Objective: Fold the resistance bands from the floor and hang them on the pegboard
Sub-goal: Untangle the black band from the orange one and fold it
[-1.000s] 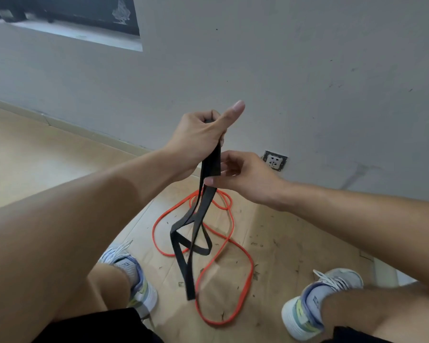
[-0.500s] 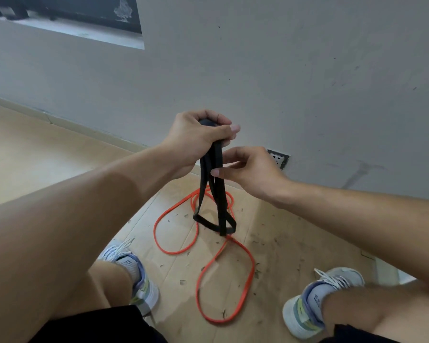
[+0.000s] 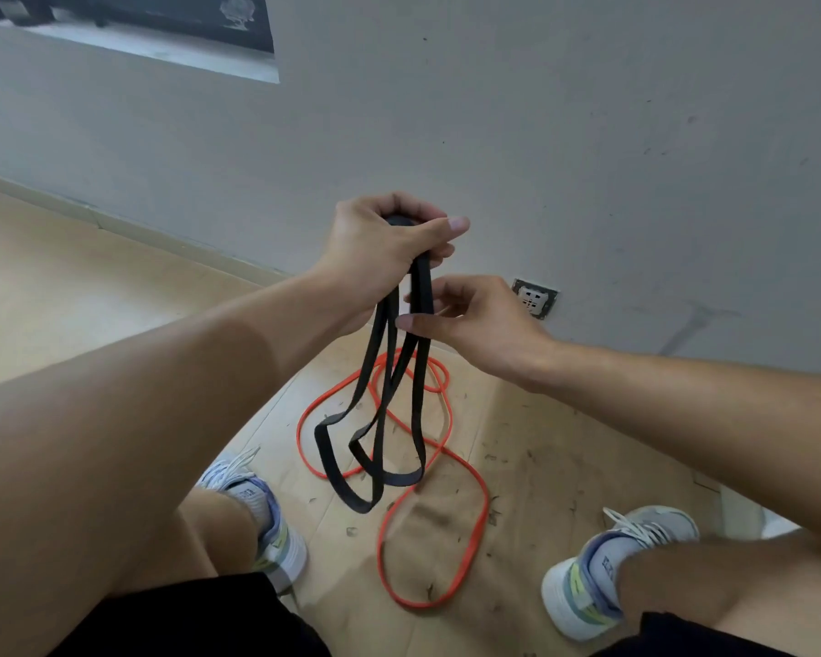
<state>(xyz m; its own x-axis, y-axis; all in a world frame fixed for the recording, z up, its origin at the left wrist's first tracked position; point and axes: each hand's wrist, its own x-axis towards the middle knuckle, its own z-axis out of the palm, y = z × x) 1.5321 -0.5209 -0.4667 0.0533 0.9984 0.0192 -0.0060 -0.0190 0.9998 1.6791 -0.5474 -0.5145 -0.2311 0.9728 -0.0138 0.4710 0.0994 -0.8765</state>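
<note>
A black resistance band hangs folded in several loops from my left hand, which is closed around its top at chest height in front of the wall. My right hand is just below and to the right, with its thumb and forefinger pinching the hanging strands. The lowest loops dangle just above the floor. An orange resistance band lies in loose curves on the wooden floor under the black one, between my feet. No pegboard can be made out.
A grey wall stands close ahead with a socket low on it. My left shoe and right shoe flank the orange band. Small debris litters the floor. A dark panel sits high at the upper left.
The long black tail that hung down a second ago has been gathered up into my left hand. The loops have since dropped lower and spread apart. My right hand stays on the strands.
</note>
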